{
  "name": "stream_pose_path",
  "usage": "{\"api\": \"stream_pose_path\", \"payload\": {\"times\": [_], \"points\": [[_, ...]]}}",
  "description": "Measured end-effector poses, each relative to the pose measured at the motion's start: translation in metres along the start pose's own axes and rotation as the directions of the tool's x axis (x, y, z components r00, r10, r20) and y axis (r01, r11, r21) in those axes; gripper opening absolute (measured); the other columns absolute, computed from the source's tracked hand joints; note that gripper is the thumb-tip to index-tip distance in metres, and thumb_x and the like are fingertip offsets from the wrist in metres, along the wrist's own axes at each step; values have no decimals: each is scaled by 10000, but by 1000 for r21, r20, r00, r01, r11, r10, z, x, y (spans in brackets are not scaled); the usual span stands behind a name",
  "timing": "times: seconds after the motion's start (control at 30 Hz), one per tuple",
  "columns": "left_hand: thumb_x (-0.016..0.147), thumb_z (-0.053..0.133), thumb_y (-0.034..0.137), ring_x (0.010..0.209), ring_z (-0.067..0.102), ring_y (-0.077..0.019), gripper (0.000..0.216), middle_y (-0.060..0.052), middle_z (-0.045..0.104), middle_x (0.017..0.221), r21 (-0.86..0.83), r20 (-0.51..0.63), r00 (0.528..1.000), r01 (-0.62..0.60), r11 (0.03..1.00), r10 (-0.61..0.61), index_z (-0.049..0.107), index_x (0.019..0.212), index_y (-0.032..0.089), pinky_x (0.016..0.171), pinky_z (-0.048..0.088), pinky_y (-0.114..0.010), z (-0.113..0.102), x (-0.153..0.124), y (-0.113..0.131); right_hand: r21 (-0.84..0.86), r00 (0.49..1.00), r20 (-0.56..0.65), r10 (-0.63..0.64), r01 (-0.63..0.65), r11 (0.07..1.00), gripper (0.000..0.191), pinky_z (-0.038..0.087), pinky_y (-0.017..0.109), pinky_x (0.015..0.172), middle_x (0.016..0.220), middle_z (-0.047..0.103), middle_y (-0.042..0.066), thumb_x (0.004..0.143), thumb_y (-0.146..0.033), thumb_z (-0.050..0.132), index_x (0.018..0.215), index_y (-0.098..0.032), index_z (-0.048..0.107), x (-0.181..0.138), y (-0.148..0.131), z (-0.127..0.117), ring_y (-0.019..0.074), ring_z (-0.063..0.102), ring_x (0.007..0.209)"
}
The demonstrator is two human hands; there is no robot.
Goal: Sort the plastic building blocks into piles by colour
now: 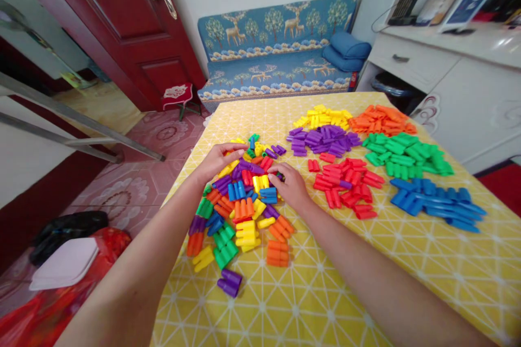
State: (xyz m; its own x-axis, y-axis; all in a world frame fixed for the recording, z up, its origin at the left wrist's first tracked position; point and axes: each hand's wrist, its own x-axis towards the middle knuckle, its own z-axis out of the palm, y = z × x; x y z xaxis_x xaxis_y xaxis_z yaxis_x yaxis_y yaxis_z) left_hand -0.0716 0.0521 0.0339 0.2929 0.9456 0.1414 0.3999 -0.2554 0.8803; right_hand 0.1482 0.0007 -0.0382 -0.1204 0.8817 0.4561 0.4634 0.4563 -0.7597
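Note:
A mixed heap of coloured plastic building blocks (243, 209), shaped like short joined tubes, lies on the table's left part. My left hand (220, 162) rests over the heap's far left edge, its fingers stretched out and touching blocks there. At the heap's right side is my right hand (290, 184), its thumb and fingers curled together around a small dark piece that is mostly hidden. A yellow block (261, 182) and a blue block (268, 195) lie just left of these fingers. Near me, a purple block (230, 282) and an orange block (277, 253) sit apart from the heap.
Single-colour piles lie to the right: red (345, 181), with one purple piece in it, purple (325, 140), yellow (323, 117), orange (382, 120), green (408, 155) and blue (437, 201). A yellow patterned cloth (325, 287) covers the table. Beyond stands a blue sofa (268, 68).

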Motion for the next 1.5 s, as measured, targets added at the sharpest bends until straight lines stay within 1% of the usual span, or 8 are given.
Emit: {"api": "stream_pose_path", "payload": {"times": [0.13,0.23,0.3,0.4,0.6,0.93,1.2,1.5], "points": [[799,629,464,1013,637,-252,410,-86,709,1070,226,91,987,-152,962,134,711,1061,160,952,462,-370,21,-13,28,-14,1000,-21,1,-1,1000,117,456,329,804,921,669,45,806,-177,573,869,-204,668,0,6,3,201,611,889],[817,623,371,1090,601,-251,357,-82,675,1136,418,204,949,-306,855,239,681,1127,203,989,445,-394,40,-27,40,8,1000,-27,-1,1,1000,133,464,339,823,939,675,43,801,-169,571,883,-212,667,0,9,4,205,615,907],[800,648,330,1208,521,-282,392,-83,603,1260,583,188,949,-314,750,252,647,1186,257,1037,396,-453,53,-40,43,26,1000,-31,-2,3,1000,152,466,351,846,949,681,49,805,-167,563,906,-209,668,-1,9,3,209,618,924],[799,649,284,1273,453,-306,430,-90,517,1359,716,67,966,-221,663,250,611,1227,276,1068,343,-506,71,-60,44,53,999,-46,13,-11,999,177,465,370,880,981,692,62,818,-179,555,951,-200,670,-2,7,1,216,622,955],[876,548,335,1227,488,-289,344,-99,564,1293,737,-93,966,-97,669,243,624,1194,229,1064,347,-500,89,-83,39,95,998,-51,42,-37,995,239,458,389,941,1089,683,81,838,-243,564,1050,-201,666,-3,4,-2,224,617,1037],[847,563,336,1288,426,-295,381,-84,483,1396,773,-164,954,-34,633,251,614,1214,246,1074,340,-475,89,-79,25,139,986,122,-110,92,986,424,389,407,1047,1278,547,78,858,-375,590,1265,-255,571,-6,-3,-7,228,499,1216],[861,550,352,1239,463,-262,329,-50,550,1320,756,-162,955,-42,654,248,634,1167,266,1055,356,-451,88,-82,24,188,998,50,-45,35,982,240,465,377,919,1035,620,64,794,-350,671,1001,-229,689,-6,-4,-7,217,592,1015],[873,533,361,1239,465,-263,319,-55,559,1312,755,-163,954,-43,654,252,636,1155,253,1059,350,-451,90,-84,25,250,1000,-13,-18,21,968,144,483,346,818,930,645,53,770,-292,674,887,-215,705,-5,-8,-8,196,602,903]]}}
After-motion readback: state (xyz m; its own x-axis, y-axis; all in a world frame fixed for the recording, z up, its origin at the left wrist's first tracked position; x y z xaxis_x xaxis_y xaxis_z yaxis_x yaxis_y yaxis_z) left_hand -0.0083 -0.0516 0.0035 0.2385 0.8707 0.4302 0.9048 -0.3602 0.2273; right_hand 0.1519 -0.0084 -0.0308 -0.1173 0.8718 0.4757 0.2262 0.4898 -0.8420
